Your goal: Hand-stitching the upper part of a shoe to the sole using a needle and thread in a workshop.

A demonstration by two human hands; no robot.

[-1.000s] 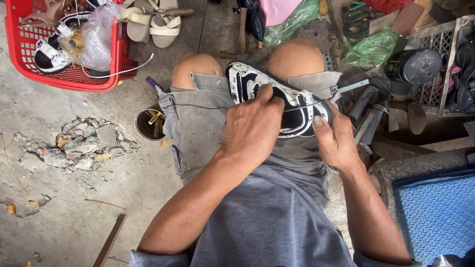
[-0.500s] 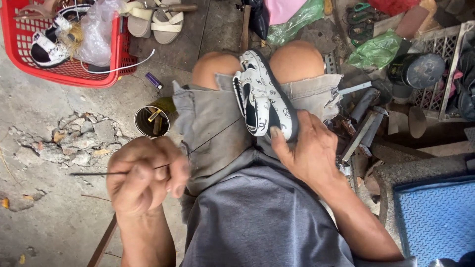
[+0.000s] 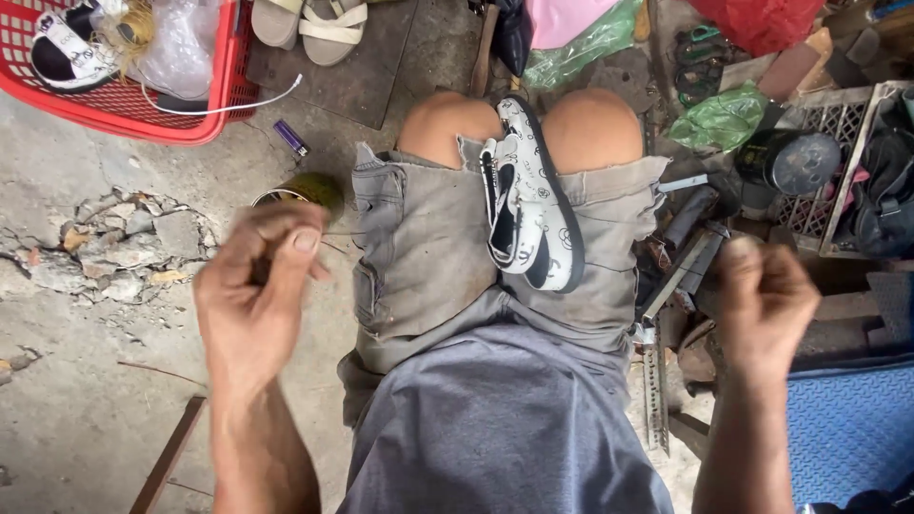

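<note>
With our 2 hands, left hand (image 3: 252,290) and right hand (image 3: 762,300), fisted wide apart, the unheld shoe (image 3: 529,195) wedged between our knees could slip off.

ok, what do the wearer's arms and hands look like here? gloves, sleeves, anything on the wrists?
Both are bare: no gloves, no watch, bands or rings visible on the left hand or the right hand. Forearms are uncovered as far as the frame edge, so no sleeve shows. The short fingernails on the left hand look grimy. Worn below: a grey-blue shirt and frayed grey denim shorts.

white patterned shoe (image 3: 531,205) wedged between knees (sole rightward), untouched
</note>
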